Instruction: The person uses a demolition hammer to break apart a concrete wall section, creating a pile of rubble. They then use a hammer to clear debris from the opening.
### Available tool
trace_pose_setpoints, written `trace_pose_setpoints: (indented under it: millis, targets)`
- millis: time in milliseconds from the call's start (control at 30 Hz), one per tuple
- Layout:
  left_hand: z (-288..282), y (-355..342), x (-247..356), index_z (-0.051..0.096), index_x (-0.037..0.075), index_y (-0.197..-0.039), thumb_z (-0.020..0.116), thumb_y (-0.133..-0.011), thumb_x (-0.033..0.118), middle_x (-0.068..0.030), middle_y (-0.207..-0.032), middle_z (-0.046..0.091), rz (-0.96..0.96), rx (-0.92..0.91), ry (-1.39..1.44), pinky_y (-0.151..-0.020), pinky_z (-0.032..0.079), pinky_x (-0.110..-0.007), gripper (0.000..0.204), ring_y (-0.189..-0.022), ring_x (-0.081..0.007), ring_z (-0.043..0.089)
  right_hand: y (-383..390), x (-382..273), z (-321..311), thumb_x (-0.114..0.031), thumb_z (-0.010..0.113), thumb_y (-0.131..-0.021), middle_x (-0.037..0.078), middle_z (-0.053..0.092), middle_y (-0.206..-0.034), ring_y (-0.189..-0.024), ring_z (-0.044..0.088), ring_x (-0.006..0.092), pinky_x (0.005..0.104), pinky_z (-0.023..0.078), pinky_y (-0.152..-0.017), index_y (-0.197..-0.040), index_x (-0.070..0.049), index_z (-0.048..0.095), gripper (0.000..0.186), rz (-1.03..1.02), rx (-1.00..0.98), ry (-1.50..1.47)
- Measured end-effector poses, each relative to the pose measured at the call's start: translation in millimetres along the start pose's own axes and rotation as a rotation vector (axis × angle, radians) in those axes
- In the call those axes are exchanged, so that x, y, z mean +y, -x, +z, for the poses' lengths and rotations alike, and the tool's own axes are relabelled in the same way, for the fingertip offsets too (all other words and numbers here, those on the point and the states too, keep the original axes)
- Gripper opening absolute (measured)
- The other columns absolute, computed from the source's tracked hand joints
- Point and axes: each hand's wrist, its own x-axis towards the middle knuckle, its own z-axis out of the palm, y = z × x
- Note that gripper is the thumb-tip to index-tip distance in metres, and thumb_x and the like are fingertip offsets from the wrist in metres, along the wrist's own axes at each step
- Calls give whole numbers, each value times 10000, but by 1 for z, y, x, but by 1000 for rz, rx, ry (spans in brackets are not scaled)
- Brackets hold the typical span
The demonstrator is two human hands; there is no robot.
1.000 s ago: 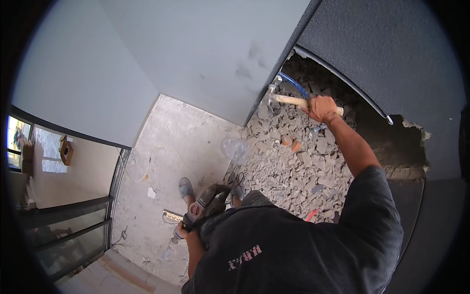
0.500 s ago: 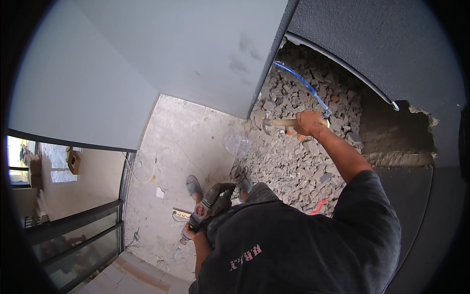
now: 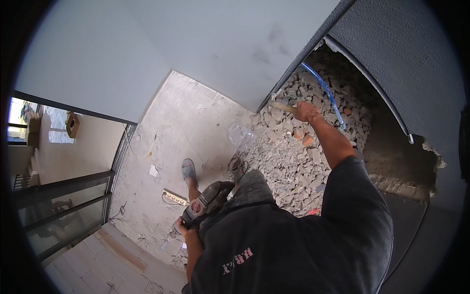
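Observation:
My right hand (image 3: 307, 111) is wrapped round the wooden handle of a hammer (image 3: 285, 107). The hammer's head is up against the dark edge strip (image 3: 281, 84) of the light grey panel; whether it touches cannot be told. Below lies grey rubble (image 3: 284, 161). A blue hose (image 3: 325, 90) curves over the rubble, right of that hand. At the lower left, my left hand (image 3: 182, 228) grips one end of a dark power tool (image 3: 205, 203) with a round reddish part. Its other end lies close to my leg, and its exact kind is unclear.
A power strip (image 3: 175, 197) lies on the dusty floor left of the tool, with a thin white cable (image 3: 183, 130) beyond it. A clear plastic bag (image 3: 241, 136) sits at the rubble's edge. At the right, a dark wall (image 3: 416, 59) has a broken opening. A glazed frame (image 3: 68, 210) stands left.
My right hand has swung the hammer away from over the rubble to the panel's edge strip. The view has shifted and turned a little. The left hand still grips the power tool.

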Motion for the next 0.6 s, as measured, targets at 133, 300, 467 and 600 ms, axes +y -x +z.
trace_pose_setpoints:
  millis: [133,300,467,600]
  targets:
    - [-27,-1,16,629,91,-1296,642,-798,336,-151,-1435,574,135,94,11,-1163,292,-655,555,-1343,-421,480,9,-67,-3,-268,788,-778,154,764,-1051,-978,741,306,408,593,-839,-1046,-3,755,378,-124,-115,77]
    - [-9,8,1,620,70,-1308,652,-831,357,-161,-1424,584,80,51,17,-1164,332,-595,558,-1335,-395,496,18,-60,-11,-291,773,-809,169,762,-1049,-984,738,312,408,592,-846,-1014,8,772,362,-84,-564,-93]
    - [-5,11,4,636,78,-1290,634,-827,350,-164,-1420,592,96,96,-65,-1154,332,-632,537,-1334,-412,503,-15,28,15,-226,858,-764,155,748,-883,-725,719,283,408,579,-647,-999,35,739,371,129,416,-21]
    - [-22,-4,37,662,80,-1259,626,-839,364,-162,-1392,616,30,19,-63,-1133,366,-637,508,-1296,-421,537,7,30,-9,-172,820,-813,110,684,-755,-577,656,235,388,536,-536,-1004,58,679,331,323,335,-636]
